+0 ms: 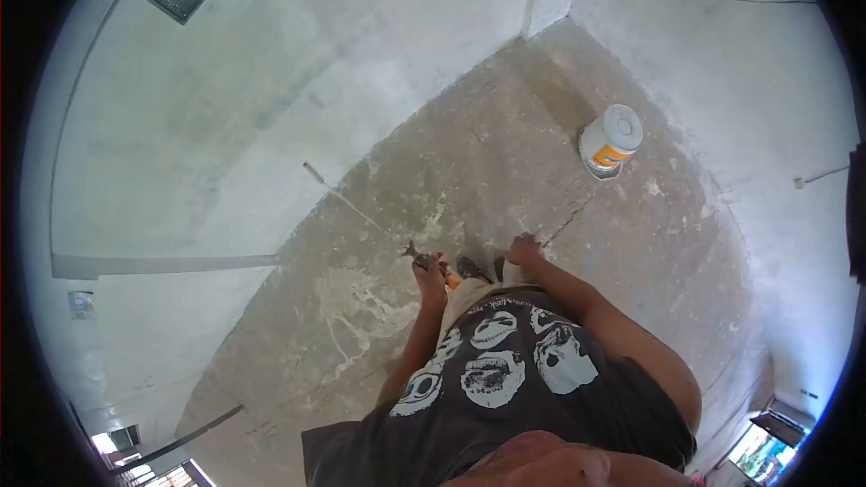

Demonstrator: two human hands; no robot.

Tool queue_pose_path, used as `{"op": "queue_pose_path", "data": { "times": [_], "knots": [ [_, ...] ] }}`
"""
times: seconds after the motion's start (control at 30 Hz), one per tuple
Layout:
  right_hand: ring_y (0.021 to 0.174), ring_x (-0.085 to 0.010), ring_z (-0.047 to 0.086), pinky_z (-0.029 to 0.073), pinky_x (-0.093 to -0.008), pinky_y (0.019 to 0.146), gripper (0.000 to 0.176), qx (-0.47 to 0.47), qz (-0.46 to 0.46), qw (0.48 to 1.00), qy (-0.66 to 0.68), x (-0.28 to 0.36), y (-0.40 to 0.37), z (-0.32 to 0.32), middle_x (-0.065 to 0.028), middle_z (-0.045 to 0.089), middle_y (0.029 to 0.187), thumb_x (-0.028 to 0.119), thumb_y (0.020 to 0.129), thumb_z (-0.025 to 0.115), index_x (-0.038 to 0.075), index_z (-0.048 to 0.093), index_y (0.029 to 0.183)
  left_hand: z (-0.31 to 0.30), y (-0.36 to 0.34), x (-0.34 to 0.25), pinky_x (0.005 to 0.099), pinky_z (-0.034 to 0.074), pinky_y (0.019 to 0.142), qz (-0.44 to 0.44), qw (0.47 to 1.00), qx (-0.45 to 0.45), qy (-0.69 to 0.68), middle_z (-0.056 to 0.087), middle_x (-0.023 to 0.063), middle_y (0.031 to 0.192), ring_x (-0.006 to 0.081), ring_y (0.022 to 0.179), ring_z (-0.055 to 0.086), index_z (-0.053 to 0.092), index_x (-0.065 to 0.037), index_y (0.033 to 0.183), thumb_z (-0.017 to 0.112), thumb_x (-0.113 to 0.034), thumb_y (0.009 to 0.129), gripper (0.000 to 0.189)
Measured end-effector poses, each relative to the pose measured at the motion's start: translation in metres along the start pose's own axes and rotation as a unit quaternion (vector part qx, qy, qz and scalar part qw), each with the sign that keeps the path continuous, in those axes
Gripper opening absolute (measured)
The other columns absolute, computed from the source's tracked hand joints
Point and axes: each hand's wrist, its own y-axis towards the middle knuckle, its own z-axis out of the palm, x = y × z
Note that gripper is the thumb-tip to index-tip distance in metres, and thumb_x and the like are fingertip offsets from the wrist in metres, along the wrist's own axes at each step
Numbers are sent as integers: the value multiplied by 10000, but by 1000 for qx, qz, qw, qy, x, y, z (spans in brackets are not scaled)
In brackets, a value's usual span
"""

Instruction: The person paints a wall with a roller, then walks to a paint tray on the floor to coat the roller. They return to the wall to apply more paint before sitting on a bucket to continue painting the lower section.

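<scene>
Low in front of my body, my left hand (431, 276) is wrapped round a dark metal hand tool (414, 252). The tool's forked end points away from me and to the left. Orange at its other end (452, 280) shows just past my fingers. My right hand (525, 251) hangs in front of my right thigh, with its fingers bent. Nothing shows in that hand, but the fingers are small and partly turned away. My shoes (470, 269) are partly visible between the hands.
A white bucket (612, 142) with an orange label stands on the stained concrete floor (487, 153), ahead to the right. A thin red-ended object (313, 172) lies near the left wall's base, with a pale line running toward the tool. A small box (798, 182) hangs by the right wall.
</scene>
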Motion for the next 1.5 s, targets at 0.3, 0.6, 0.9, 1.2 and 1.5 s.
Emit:
{"op": "queue_pose_path", "data": {
  "times": [0.3, 0.6, 0.9, 1.2, 1.5],
  "knots": [
    [1384, -375, 278, 369, -613, 1008, 627, 30, 189, 972, 139, -29, 6, -12, -178, 327, 1482, 385, 813, 571, 66, 504, 1349, 15, 37, -25, 262, 490, 495, -2, 995, 59, 86, 634, 94, 952, 130, 661, 592, 412, -40, 1091, 592, -175, 941, 270],
    [1318, -410, 406, 396, -526, 1035, 598, 37, 169, 981, 90, -58, 34, -34, -176, 405, 1449, 300, 768, 636, 85, 548, 1319, 56, 44, -22, 251, 482, 488, -7, 994, 54, 94, 630, 90, 949, 125, 666, 592, 436, -41, 1082, 593, -187, 943, 256],
    [1274, -481, 411, 379, -565, 1022, 613, 152, 101, 982, 45, -166, 123, -62, -217, 464, 1389, 419, 807, 604, 29, 568, 1278, 153, 53, 23, 264, 481, 533, -35, 994, -18, 102, 629, 83, 955, 142, 681, 588, 467, -29, 1058, 599, -193, 935, 243],
    [615, -306, 681, 552, -436, 610, 551, -179, 181, 897, 361, -398, 316, -82, -236, 654, 704, 446, 919, 460, -82, 616, 899, 277, 81, 95, 254, 425, 518, -139, 978, -106, 116, 584, 50, 873, 108, 625, 518, 511, -44, 1029, 607, -199, 935, 206],
    [537, -262, 619, 476, -372, 458, 566, -131, 358, 630, 677, -566, 506, -132, -178, 617, 788, 465, 998, 323, -48, 537, 1110, 326, 65, 169, 245, 410, 500, -223, 932, -176, 224, 584, 47, 871, 103, 563, 505, 525, -66, 1026, 610, -154, 925, 159]
  ]
}}
